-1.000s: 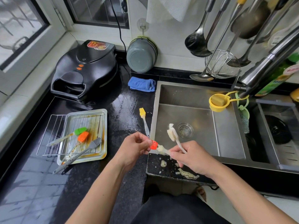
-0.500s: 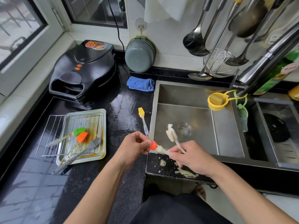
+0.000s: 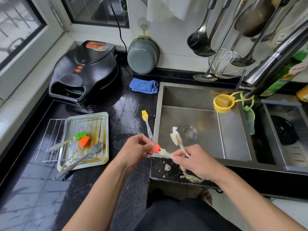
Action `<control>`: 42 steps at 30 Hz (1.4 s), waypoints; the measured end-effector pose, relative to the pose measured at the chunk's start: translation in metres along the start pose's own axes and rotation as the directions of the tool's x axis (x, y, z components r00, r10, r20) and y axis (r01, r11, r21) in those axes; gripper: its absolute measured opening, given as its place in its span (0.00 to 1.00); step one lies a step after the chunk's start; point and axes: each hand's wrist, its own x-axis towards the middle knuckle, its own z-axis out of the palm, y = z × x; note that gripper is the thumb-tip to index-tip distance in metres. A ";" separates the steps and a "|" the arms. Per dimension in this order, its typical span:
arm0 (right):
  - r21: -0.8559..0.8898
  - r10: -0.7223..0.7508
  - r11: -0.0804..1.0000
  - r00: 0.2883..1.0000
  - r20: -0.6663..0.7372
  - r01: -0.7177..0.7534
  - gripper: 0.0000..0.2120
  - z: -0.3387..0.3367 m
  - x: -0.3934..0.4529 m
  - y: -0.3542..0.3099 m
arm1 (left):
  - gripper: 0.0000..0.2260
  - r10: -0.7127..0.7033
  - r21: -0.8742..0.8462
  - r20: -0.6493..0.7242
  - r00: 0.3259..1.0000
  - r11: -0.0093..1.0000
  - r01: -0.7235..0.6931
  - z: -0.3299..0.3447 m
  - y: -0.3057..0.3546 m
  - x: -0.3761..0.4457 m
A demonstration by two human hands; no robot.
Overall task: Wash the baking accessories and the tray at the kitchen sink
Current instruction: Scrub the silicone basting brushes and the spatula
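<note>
— So, how was the step in hand being carried out?

— A red-headed basting brush [image 3: 156,148] was pinched at its head end by the left hand [image 3: 135,151], fingers curled round it, while its soapy handle was gripped in the right hand [image 3: 196,161]. A white sponge wand [image 3: 176,139] was also held in that right hand, its foam head raised over the sink [image 3: 233,140]. All of it was held over the sink's near left corner.

— And where were the other things left?

— The tray [image 3: 104,161] was seen on the desk to the left, well apart from the sink, with a wire rack [image 3: 50,140] laid in it. A green brush [image 3: 80,135], an orange brush [image 3: 84,141] and a grey brush [image 3: 97,146] were lying on that rack. A yellow brush [image 3: 145,116] was set on the wet desk just beside the sink's left rim. Blobs of suds [image 3: 191,177] were noticed on the front ledge.

— What would have been needed to do it well?

— Probably the work should have been shifted further over the basin, so that foam was dropped inside rather than on the ledge. The bristles likely needed spreading and scrubbing at the root, where grease tends to be trapped. A firm pinch was judged necessary, since a soaped handle slips easily. The greasy tray was best kept until last.
</note>
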 end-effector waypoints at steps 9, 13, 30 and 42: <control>-0.007 0.025 1.000 1.000 -0.008 -0.025 0.05 0.001 0.001 0.002 | 0.05 0.016 0.044 -0.027 1.000 0.999 -0.015 0.006 -0.004 0.002; -0.038 0.016 0.999 0.999 -0.037 -0.018 0.06 0.002 0.002 -0.002 | 0.06 -0.036 -0.068 -0.053 0.998 0.997 0.033 0.005 -0.010 0.005; 0.006 0.017 1.000 0.995 -0.097 -0.016 0.05 0.003 0.004 -0.008 | 0.09 0.082 -0.255 -0.062 0.995 0.962 -0.095 0.009 -0.012 0.005; -0.046 -0.014 0.999 0.997 -0.079 0.010 0.05 0.002 0.004 -0.008 | 0.07 0.130 -0.047 0.010 0.991 0.990 -0.129 0.003 -0.009 0.006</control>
